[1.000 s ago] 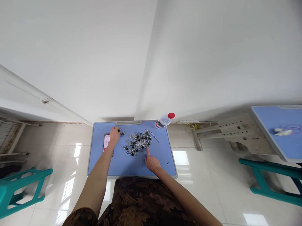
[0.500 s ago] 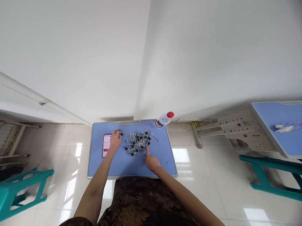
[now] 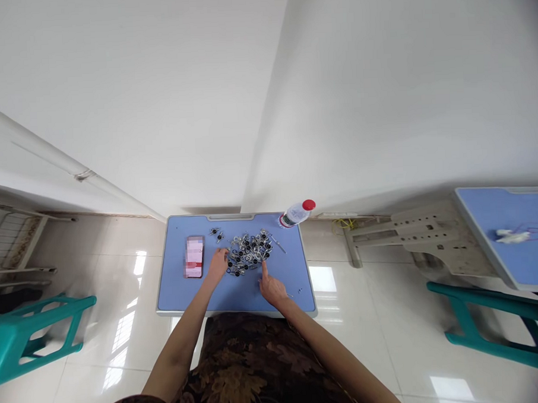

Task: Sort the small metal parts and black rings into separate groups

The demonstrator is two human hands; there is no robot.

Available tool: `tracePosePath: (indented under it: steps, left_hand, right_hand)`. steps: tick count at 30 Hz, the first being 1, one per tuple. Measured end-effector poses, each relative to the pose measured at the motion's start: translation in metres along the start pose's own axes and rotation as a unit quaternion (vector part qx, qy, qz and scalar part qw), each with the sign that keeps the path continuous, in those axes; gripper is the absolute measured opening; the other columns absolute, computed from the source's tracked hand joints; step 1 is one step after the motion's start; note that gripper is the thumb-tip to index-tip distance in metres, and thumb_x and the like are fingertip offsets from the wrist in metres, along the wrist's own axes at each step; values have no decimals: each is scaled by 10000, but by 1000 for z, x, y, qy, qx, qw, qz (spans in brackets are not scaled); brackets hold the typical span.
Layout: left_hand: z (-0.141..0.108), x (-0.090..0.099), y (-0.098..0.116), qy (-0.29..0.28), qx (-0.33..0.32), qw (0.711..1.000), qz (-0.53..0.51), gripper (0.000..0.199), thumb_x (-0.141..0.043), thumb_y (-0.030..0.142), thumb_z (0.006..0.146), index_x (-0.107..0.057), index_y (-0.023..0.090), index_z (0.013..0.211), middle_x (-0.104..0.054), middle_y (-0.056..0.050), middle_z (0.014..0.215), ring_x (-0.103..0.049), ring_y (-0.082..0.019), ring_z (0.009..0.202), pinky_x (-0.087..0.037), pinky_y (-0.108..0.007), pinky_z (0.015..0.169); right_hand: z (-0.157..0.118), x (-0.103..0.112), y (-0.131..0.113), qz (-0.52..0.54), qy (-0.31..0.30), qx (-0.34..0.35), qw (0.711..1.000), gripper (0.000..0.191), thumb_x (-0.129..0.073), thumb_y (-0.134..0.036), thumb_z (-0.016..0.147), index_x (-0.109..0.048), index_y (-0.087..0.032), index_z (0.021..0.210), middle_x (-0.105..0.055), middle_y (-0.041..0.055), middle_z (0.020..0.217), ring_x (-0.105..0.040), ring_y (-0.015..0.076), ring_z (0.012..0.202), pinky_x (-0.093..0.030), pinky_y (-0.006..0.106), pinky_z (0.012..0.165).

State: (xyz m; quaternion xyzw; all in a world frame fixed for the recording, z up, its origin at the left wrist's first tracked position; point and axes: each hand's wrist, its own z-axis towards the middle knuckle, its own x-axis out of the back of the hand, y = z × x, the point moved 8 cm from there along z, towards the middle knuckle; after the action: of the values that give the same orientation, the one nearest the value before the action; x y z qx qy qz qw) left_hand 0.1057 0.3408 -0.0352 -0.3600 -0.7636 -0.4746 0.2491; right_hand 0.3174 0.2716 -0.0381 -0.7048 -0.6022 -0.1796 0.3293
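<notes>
White wall (image 3: pixel 158 105) takes up all the upper part of the frame, with glossy pale floor tiles (image 3: pixel 346 329) below it. Low in the centre, a blue-topped table (image 3: pixel 179 297) stands by the wall; a second blue table (image 3: pixel 512 206) juts in at the right edge. One green stool (image 3: pixel 7 337) is at the lower left, another green stool (image 3: pixel 482 294) at the lower right. On the nearer top, just below the frame's centre, I see a loose heap of metal-and-black parts (image 3: pixel 248 247). The person's right hand (image 3: pixel 273 289) is just below it, forefinger stretched to the near edge, the rest curled; whether they hold anything I can't tell. The left hand (image 3: pixel 218 265) bends its fingertips at the heap's left edge; I can't make out whether they pinch a part. A red-capped bottle (image 3: pixel 295 213) stands upper right, a phone (image 3: pixel 193 257) lies left, a slim rod (image 3: pixel 278 244) just right of the heap, two small parts (image 3: pixel 220 236) apart at its upper left.
</notes>
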Motion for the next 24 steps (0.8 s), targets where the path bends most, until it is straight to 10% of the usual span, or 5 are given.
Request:
tracePosePath:
  steps: [18, 24]
  left_hand:
    - [-37, -12, 24, -35, -130, 986, 97, 130, -653, 158, 895, -671, 220, 1008, -718, -58, 1100, -653, -235, 1078, -461, -379, 979]
    - [-20, 30, -9, 71, -4, 997, -12, 132, -618, 211, 913, -661, 214, 1037, -725, -47, 1012, -676, -182, 921, -499, -285, 828]
  right_hand:
    - [4, -1, 1, 20, 11, 0, 1000, 753, -398, -254, 1054, 7, -21, 1645, -724, 253, 1165, -703, 334, 1014, -519, 461, 927]
    - [4, -1, 2, 20, 6, -7, 1000, 772, -415, -278, 1056, 25, -63, 1652, -719, 248, 1200, -698, 348, 1066, -503, 440, 945]
